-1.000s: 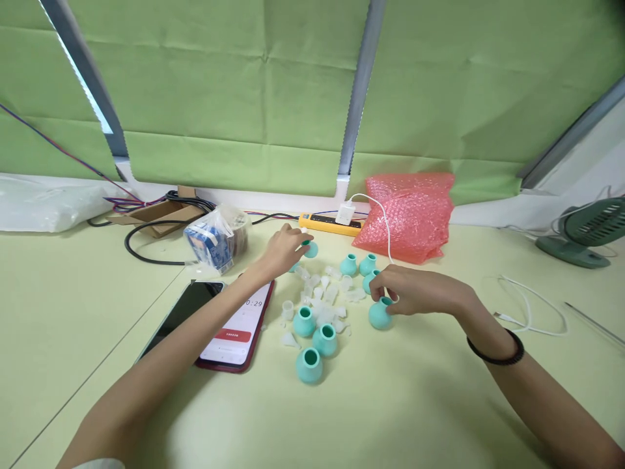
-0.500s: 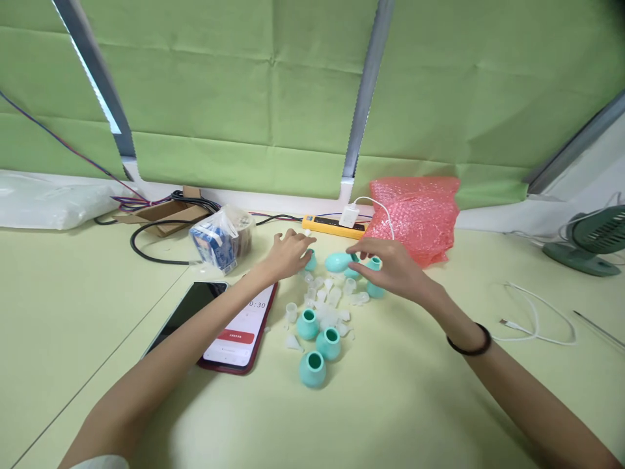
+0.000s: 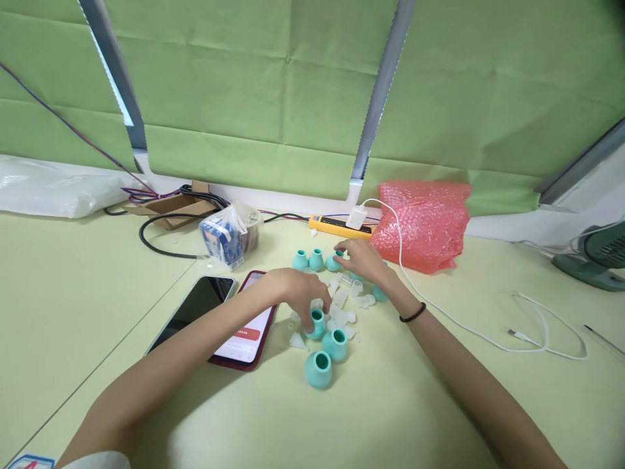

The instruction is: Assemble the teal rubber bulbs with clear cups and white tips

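Several small teal vase-shaped pots with round open necks stand on the pale table. My left hand (image 3: 303,292) reaches down over one near pot (image 3: 317,326), thumb on its left side and fingers curled behind its neck. Two more pots, a middle one (image 3: 334,345) and the nearest one (image 3: 318,370), stand just in front of it. At the back, my right hand (image 3: 362,259) pinches the rim of an upright pot (image 3: 333,262). Beside that pot are two others, the left one (image 3: 300,260) and its neighbour (image 3: 316,260). My right hand partly hides more pots.
Translucent white plastic scraps (image 3: 340,298) lie between the pots. Left of them are a red-edged phone (image 3: 249,345) and a dark-screened phone (image 3: 193,309). Behind stand a bagged blue box (image 3: 222,240), a yellow power strip (image 3: 336,227), and pink bubble wrap (image 3: 422,225). A white cable (image 3: 454,320) runs right.
My right hand has moved left and set its tilted pot upright in the back row. My left hand has come from the back row toward me, onto a near pot.
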{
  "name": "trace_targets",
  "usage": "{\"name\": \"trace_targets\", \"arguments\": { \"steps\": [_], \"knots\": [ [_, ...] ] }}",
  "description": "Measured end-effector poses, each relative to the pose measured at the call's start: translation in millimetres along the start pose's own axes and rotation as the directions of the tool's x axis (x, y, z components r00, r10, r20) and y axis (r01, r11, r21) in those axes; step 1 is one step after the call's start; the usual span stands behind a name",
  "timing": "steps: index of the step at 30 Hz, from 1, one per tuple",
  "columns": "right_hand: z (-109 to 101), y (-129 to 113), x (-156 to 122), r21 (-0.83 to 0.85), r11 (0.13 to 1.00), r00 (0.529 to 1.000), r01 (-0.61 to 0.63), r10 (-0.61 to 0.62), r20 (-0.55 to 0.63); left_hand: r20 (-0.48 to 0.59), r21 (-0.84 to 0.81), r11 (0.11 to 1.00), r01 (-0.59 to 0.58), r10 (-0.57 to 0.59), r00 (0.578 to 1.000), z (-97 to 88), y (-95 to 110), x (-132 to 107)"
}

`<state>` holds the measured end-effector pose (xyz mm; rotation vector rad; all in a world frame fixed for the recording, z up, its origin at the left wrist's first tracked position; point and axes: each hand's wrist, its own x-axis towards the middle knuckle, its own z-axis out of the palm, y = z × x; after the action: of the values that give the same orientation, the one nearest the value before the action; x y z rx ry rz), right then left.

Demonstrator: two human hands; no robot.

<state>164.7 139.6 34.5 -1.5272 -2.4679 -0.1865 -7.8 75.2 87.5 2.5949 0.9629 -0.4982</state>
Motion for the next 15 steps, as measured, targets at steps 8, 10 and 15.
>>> {"name": "trace_targets", "arguments": {
  "steps": [8, 10, 15],
  "knots": [
    [-84, -37, -46, 0.147, 0.960, 0.963, 0.238, -0.253, 0.095, -0.086, 0.003, 1.000, -0.005, 0.005, 0.996, 0.2, -1, -5],
    [-97, -49, -61, 0.268, 0.906, 0.892, 0.329, -0.391, 0.226, -0.131, -0.001, 1.000, -0.029, 0.029, 0.991, -2.4, -3, -8],
    [-85, -67, -73, 0.216, 0.929, 0.823, 0.300, -0.367, 0.434, -0.296, 0.033, 0.997, 0.069, -0.056, 0.953, -9.8, -18, -12]
  ]
}}
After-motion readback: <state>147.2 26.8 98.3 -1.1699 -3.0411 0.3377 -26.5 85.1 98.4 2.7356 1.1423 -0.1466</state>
